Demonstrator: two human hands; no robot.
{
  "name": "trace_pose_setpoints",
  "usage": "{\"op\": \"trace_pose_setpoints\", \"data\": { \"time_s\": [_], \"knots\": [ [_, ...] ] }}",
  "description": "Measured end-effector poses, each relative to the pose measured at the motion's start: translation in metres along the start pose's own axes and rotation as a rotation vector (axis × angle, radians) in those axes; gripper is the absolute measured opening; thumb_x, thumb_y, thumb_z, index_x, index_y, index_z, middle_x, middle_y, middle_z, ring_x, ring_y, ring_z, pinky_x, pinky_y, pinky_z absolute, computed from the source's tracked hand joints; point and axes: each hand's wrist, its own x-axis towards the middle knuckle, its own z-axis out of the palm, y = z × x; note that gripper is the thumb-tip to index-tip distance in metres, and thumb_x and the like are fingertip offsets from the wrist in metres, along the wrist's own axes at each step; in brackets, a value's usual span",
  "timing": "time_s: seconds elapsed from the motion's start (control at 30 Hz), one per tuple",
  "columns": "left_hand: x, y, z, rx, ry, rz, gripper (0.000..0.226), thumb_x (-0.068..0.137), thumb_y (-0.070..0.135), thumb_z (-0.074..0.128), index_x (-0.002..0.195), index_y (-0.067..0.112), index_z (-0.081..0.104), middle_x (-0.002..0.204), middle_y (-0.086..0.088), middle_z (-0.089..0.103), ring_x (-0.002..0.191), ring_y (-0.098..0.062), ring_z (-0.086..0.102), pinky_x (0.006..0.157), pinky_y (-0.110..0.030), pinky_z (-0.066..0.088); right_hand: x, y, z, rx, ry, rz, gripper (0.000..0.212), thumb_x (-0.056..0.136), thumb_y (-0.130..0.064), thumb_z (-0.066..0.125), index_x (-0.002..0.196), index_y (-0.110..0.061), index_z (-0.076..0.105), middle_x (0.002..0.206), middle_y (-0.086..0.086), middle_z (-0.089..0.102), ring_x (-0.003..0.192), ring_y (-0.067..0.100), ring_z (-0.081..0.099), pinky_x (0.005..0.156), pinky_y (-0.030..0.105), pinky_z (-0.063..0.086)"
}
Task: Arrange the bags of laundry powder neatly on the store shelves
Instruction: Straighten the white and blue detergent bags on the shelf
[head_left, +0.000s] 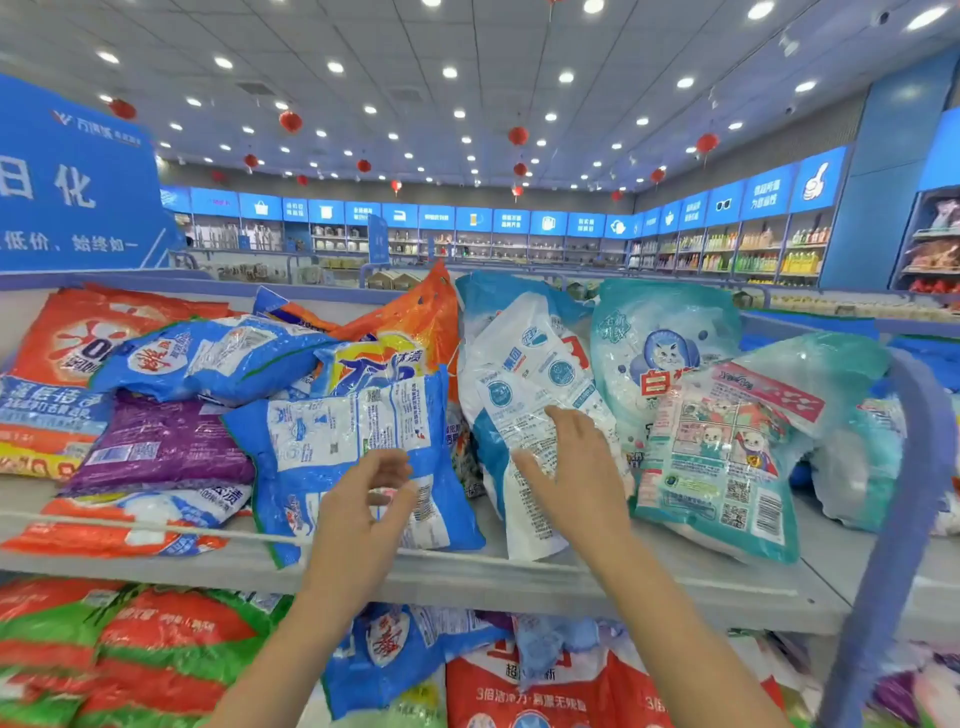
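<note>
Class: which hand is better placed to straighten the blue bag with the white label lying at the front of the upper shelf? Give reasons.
Left. The left hand hovers directly over that blue bag; the right hand is over the neighbouring white-and-blue bag.

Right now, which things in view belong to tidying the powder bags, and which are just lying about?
Job in hand: left hand, right hand, blue bag, white-and-blue bag, teal cartoon bag, purple bag, top shelf.

Just background: blue hanging sign, red lanterns, far wall shelves.
</note>
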Motion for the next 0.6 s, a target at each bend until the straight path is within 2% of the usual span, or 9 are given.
{"op": "trace_pose_setpoints", "data": {
  "time_s": [0.1,0.2,0.3,0.4,0.47,0.53,0.6],
  "knots": [
    [0.026,-0.010,-0.012,-0.014,0.025,0.015,0.021,0.087,0.012,0.062,0.091,0.031,0.056,0.090,0.008,0.064,0.083,0.001,0.058,0.063,-0.012,0.047,0.026,-0.017,0.029,-0.117,0.031,-0.019,0.059,0.088,-0.047,0.051,0.136,-0.015,0.039,0.141,0.011,0.039,0.129,0.030,0.036,0.105,0.042,0.031],
    [0.040,-0.022,-0.015,-0.017,-0.009,0.009,0.023,0.087,0.008,0.059,0.089,0.032,0.057,0.087,0.006,0.063,0.079,-0.003,0.058,0.062,-0.009,0.045,0.034,-0.031,0.053,-0.295,0.066,0.039,0.058,0.078,-0.054,0.060,0.119,-0.013,0.054,0.133,0.015,0.046,0.122,0.036,0.043,0.099,0.048,0.034],
    [0.049,-0.034,-0.015,-0.038,-0.065,0.005,0.018,0.087,0.013,0.061,0.091,0.031,0.058,0.082,0.008,0.063,0.077,-0.005,0.059,0.062,-0.011,0.045,0.038,-0.035,0.061,-0.433,0.162,0.054,0.050,0.060,-0.043,0.081,0.093,-0.010,0.063,0.099,0.015,0.064,0.087,0.036,0.062,0.070,0.045,0.051],
    [0.055,-0.038,-0.015,-0.073,-0.088,0.022,0.010,0.085,0.022,0.062,0.091,0.031,0.058,0.086,0.015,0.063,0.078,-0.005,0.060,0.062,-0.014,0.046,0.040,-0.030,0.060,-0.440,0.256,-0.011,0.034,0.053,-0.020,0.087,0.075,-0.011,0.062,0.071,0.006,0.063,0.060,0.028,0.062,0.048,0.030,0.045],
    [0.057,-0.038,-0.014,-0.091,-0.099,0.045,0.012,0.086,0.019,0.063,0.089,0.030,0.059,0.083,0.009,0.065,0.080,-0.006,0.060,0.058,-0.013,0.046,0.035,-0.028,0.051,-0.369,0.263,-0.004,0.028,0.060,-0.015,0.083,0.079,-0.010,0.064,0.068,0.006,0.064,0.057,0.028,0.062,0.046,0.025,0.037],
    [0.058,-0.035,-0.011,-0.121,-0.111,0.057,0.008,0.085,0.020,0.063,0.086,0.028,0.061,0.084,0.005,0.066,0.077,-0.012,0.060,0.051,-0.011,0.044,0.032,-0.022,0.036,-0.277,0.313,0.080,0.015,0.081,-0.021,0.069,0.087,-0.009,0.061,0.076,0.011,0.066,0.069,0.034,0.062,0.054,0.031,0.031],
    [0.058,-0.030,-0.008,-0.138,-0.121,0.059,0.007,0.077,0.031,0.058,0.082,0.030,0.062,0.084,0.003,0.066,0.071,-0.017,0.059,0.047,-0.011,0.042,0.033,-0.010,0.017,-0.125,0.366,0.111,0.021,0.092,-0.026,0.055,0.078,-0.010,0.051,0.073,0.014,0.061,0.072,0.037,0.055,0.058,0.035,0.027]
  ]
}}
